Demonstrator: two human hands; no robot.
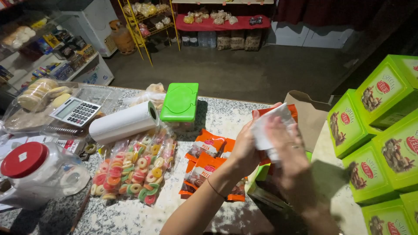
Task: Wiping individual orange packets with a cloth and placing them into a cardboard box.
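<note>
Both hands, left (246,146) and right (285,148), grasp a white cloth (267,126) against an orange packet (274,114), mid-wipe, right of the green tub (180,102). Next needs steady rubbing, I judge.

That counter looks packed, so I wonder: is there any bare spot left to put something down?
Yes: bare granite counter shows in front of the ring candy bags, by the forearm. Another patch lies between the green-lidded box and the brown paper bag. The left end is crowded: red-lidded jar, calculator, paper roll.
</note>
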